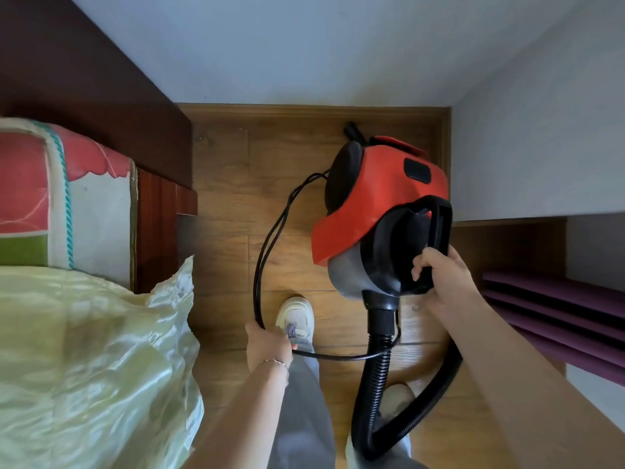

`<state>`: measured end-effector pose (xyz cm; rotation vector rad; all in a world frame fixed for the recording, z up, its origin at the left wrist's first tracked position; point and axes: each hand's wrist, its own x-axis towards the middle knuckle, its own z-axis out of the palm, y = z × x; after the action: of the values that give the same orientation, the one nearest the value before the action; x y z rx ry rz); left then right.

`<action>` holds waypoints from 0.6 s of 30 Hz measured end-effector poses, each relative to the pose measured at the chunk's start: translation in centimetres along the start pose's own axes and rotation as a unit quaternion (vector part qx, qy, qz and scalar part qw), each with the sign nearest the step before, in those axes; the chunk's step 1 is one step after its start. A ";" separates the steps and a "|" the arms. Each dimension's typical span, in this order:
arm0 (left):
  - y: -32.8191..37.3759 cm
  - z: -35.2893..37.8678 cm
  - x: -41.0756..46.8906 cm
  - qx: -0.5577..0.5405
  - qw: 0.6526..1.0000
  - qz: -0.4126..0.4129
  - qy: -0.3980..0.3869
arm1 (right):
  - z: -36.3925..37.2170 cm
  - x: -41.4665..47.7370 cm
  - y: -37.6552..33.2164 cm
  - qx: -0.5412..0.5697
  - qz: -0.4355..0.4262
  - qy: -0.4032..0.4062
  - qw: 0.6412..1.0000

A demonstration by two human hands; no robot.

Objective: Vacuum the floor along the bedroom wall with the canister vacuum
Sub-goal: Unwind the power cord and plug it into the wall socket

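A red and black canister vacuum (382,194) hangs in front of me over the wooden floor (230,204), close to the pale wall (304,45) ahead. My right hand (439,279) grips its black carry handle (439,228). From the canister's lower end a black ribbed hose (375,394) loops down and back up behind my right forearm. My left hand (267,346) is closed around the black power cord (270,238), which runs in a loop up to the vacuum's rear and across to the hose. The hose's nozzle end is out of view.
A bed with a dark wooden frame (155,225), a pink patterned mattress (50,184) and a shiny yellow-green cover (84,367) fills the left. A white wall (541,113) and purple mats (558,316) in a low recess stand on the right. My white shoe (296,316) rests on the narrow floor strip.
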<state>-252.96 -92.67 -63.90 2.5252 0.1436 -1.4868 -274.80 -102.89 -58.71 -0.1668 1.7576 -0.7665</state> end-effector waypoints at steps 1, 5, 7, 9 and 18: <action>0.3 0.3 -0.4 -0.019 1.000 0.014 -0.017 | -0.1 0.0 0.0 -0.008 0.000 -0.001 1.000; 3.6 1.0 -1.8 -0.116 0.990 0.037 -0.067 | -0.5 -0.2 -0.2 -0.044 0.007 -0.013 0.999; 6.0 1.3 -2.5 -0.150 0.982 0.025 -0.109 | -0.4 -0.6 -0.3 -0.058 0.010 -0.026 0.998; 8.1 1.8 -3.5 -0.192 0.969 0.050 -0.145 | -0.1 -0.9 0.0 -0.064 0.015 -0.038 0.997; 11.8 3.7 -6.4 -0.102 0.918 0.222 -0.314 | 1.8 -0.4 2.2 -0.151 0.025 -0.053 0.987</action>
<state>-257.00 -104.86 -58.56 1.6578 -0.3340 -1.8581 -272.45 -101.67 -59.88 -0.3597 1.7623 -0.4427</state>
